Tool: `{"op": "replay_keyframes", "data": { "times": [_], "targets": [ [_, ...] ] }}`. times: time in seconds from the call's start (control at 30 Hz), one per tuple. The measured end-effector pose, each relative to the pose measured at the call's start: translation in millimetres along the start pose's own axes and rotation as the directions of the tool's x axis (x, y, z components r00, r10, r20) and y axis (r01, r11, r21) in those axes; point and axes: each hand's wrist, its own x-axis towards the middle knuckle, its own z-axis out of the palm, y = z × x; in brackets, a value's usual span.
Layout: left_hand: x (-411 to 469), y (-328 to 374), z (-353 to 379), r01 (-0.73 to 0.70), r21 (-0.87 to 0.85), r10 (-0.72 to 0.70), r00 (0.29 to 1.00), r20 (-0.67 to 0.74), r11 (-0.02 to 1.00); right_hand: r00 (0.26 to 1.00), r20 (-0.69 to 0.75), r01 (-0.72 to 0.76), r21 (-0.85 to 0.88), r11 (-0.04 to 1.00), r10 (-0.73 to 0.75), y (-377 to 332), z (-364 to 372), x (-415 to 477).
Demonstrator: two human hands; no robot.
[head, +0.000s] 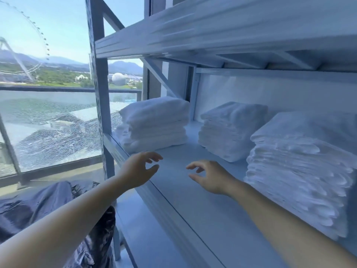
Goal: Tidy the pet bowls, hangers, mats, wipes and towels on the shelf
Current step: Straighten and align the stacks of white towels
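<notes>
The left hand and right hand hover at the shelf, relaxed and empty (likely set to clasp a pile), one towel stack beyond the left hand, a second stack ahead of the right, a third stack beside it.

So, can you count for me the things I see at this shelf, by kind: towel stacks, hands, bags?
White towel stacks: 3 (left stack, middle stack, right stack)
Bare hands: 2 (left hand, right hand), both holding nothing
Dark plastic bag: 1
Total: 6
</notes>
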Motion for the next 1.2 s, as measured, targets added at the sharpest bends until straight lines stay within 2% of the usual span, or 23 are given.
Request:
{"op": "replay_keyframes", "data": {
  "times": [0.13, 0.33, 0.5, 0.67, 0.83, 1.0, 1.2],
  "targets": [
    [6, -30, -19, 0.062, 0.007, -0.061, 0.995, -0.079, 0.998, 0.998, 0.008, 0.056, 0.005, 0.998, -0.056, -15, 12, 30],
    [35, -72, -37, 0.072, 0.003, -0.071, 0.986, -0.151, 0.997, 0.963, -0.201, 0.177, -0.015, 0.984, -0.177, -32, 29, 90],
    [71, -114, -48, 0.125, -0.02, -0.127, 0.974, -0.19, 0.992, 0.94, -0.262, 0.199, -0.102, 0.975, -0.22, -43, 40, 145],
    [107, -141, -54, 0.183, -0.161, -0.207, 0.967, -0.152, 0.97, 0.896, -0.357, 0.212, -0.175, 0.961, -0.263, -45, 43, 194],
    [133, -160, -38, 0.064, -0.242, -0.079, 0.995, -0.052, 0.968, 0.83, -0.434, 0.236, -0.297, 0.925, -0.351, -29, 49, 228],
    [156, -167, -17, -0.007, -0.323, -0.016, 0.998, -0.069, 0.947, 0.827, -0.438, 0.231, -0.308, 0.923, -0.353, -11, 51, 237],
    [195, -148, 22, -0.044, -0.332, 0.004, 0.992, -0.123, 0.942, 0.866, -0.459, 0.095, -0.242, 0.966, -0.2, 16, 34, 234]
  ]
}}
